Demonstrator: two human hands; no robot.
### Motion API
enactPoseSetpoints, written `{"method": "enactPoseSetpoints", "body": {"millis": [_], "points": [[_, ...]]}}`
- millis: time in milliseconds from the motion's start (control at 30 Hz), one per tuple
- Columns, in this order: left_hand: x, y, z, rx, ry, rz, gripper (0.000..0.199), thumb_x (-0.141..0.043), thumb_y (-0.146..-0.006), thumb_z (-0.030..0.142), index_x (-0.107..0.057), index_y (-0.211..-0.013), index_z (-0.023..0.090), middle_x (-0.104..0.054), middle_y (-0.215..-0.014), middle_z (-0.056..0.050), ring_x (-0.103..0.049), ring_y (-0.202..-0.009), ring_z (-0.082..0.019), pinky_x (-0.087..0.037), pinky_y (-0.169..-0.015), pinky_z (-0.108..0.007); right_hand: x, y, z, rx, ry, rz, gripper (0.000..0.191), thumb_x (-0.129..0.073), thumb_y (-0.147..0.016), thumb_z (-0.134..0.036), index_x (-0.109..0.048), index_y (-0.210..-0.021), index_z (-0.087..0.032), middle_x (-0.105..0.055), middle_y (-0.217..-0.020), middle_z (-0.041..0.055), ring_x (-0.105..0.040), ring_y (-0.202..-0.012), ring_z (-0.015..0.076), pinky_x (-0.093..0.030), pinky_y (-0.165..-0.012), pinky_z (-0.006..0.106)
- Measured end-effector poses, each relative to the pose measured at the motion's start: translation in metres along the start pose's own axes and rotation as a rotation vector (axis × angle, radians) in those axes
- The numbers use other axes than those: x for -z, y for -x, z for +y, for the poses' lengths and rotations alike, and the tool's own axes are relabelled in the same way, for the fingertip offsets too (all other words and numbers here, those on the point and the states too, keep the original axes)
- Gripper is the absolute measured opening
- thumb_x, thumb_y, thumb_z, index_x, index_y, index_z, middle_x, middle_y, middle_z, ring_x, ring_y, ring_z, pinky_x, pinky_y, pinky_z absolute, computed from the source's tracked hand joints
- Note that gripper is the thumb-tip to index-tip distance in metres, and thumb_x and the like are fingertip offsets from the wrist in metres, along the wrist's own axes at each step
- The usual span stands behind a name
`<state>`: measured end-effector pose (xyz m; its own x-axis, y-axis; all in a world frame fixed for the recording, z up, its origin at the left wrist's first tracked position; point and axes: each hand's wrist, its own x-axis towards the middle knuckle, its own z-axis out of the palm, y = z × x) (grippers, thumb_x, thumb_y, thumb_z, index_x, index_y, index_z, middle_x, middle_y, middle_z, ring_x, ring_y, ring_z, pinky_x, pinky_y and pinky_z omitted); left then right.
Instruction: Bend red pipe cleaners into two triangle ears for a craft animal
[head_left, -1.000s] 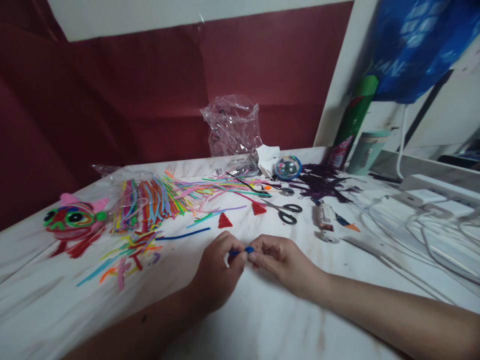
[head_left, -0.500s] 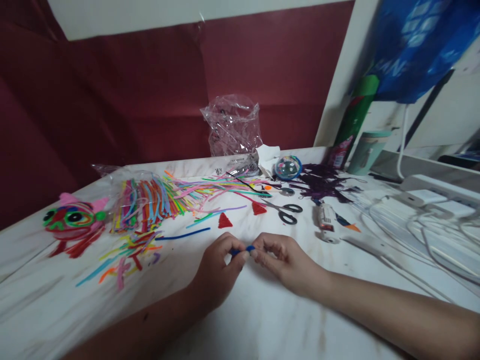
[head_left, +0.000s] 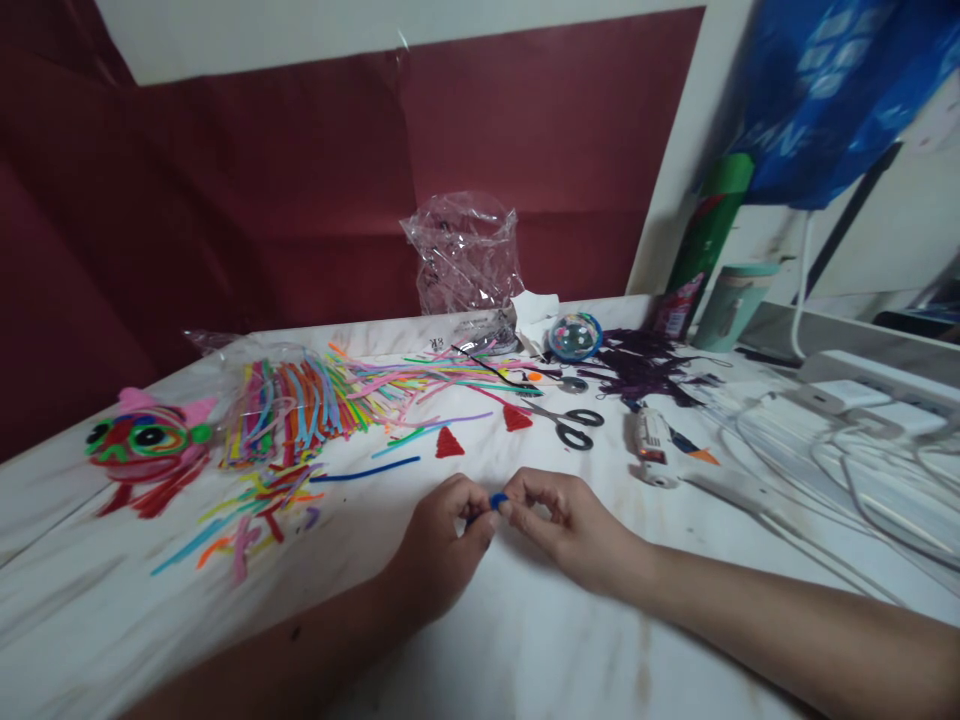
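Between my two hands is a short, curled piece of blue pipe cleaner (head_left: pixel 499 501), mostly covered by fingertips. My left hand (head_left: pixel 444 535) pinches one side of it with thumb and forefinger. From the other side, the fingertips of my right hand (head_left: pixel 559 515) close on it as well. Just beyond the hands lie two red fuzzy triangles, one on the left (head_left: pixel 449 443) and one farther back (head_left: pixel 517 417). Black-handled scissors (head_left: pixel 571 425) rest behind my right hand, and a straight blue pipe cleaner (head_left: pixel 367 469) lies to the left.
Bundled colourful pipe cleaners (head_left: pixel 300 400) spread across the left and back of the table. A red creature figure (head_left: pixel 150 445) stands far left. At right are a glue gun (head_left: pixel 652 450), white cables (head_left: pixel 847 460), a green cup (head_left: pixel 739 305) and a purple pile (head_left: pixel 645 365).
My fingers have shifted slightly around the blue pipe cleaner, and less of it shows by my left hand. Everything on the table stays in place.
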<state>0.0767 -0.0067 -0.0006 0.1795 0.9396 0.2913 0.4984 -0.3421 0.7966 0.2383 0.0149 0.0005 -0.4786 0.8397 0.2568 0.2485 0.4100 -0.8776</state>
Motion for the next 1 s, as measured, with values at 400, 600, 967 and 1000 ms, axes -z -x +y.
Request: {"method": "enactPoseSetpoints", "body": {"millis": [400, 600, 967, 1000], "points": [[-0.0014, 0.0011, -0.0072, -0.038, -0.048, -0.012, 0.013, -0.049, -0.072, 0.015, -0.043, -0.06, 0.018, -0.043, -0.061, 0.003, -0.043, -0.059, -0.011, -0.035, -0.058, -0.023, -0.0004, -0.0015, 0.0042, -0.004, -0.006, -0.037, 0.02, -0.046, -0.081, -0.028, -0.048, -0.065, -0.016, -0.041, -0.059, -0.0033, -0.037, -0.057, 0.0102, -0.032, -0.054, 0.022], [-0.0009, 0.0002, -0.0073, -0.049, -0.063, -0.018, 0.013, -0.049, -0.071, 0.014, -0.042, -0.061, 0.018, -0.043, -0.061, 0.003, -0.042, -0.06, -0.012, -0.034, -0.059, -0.024, -0.0016, -0.0019, 0.005, -0.002, 0.011, -0.046, 0.019, -0.046, -0.081, -0.026, -0.048, -0.064, -0.016, -0.042, -0.058, -0.0029, -0.038, -0.056, 0.0102, -0.032, -0.053, 0.022], [-0.0021, -0.0014, -0.0073, -0.03, -0.094, -0.034, 0.014, -0.048, -0.07, 0.012, -0.041, -0.059, 0.019, -0.041, -0.061, 0.003, -0.041, -0.059, -0.012, -0.033, -0.058, -0.024, -0.002, -0.001, 0.0063, -0.016, 0.025, -0.054, 0.018, -0.046, -0.081, -0.024, -0.048, -0.065, -0.016, -0.041, -0.058, -0.0037, -0.036, -0.055, 0.0093, -0.031, -0.051, 0.021], [-0.0019, -0.0012, -0.0072, -0.033, -0.092, -0.035, 0.014, -0.048, -0.07, 0.012, -0.041, -0.06, 0.019, -0.041, -0.061, 0.003, -0.041, -0.059, -0.012, -0.033, -0.058, -0.024, -0.002, -0.0009, 0.0058, -0.018, 0.023, -0.055, 0.018, -0.046, -0.081, -0.024, -0.048, -0.065, -0.016, -0.04, -0.058, -0.0037, -0.035, -0.054, 0.0092, -0.031, -0.051, 0.021]]}}
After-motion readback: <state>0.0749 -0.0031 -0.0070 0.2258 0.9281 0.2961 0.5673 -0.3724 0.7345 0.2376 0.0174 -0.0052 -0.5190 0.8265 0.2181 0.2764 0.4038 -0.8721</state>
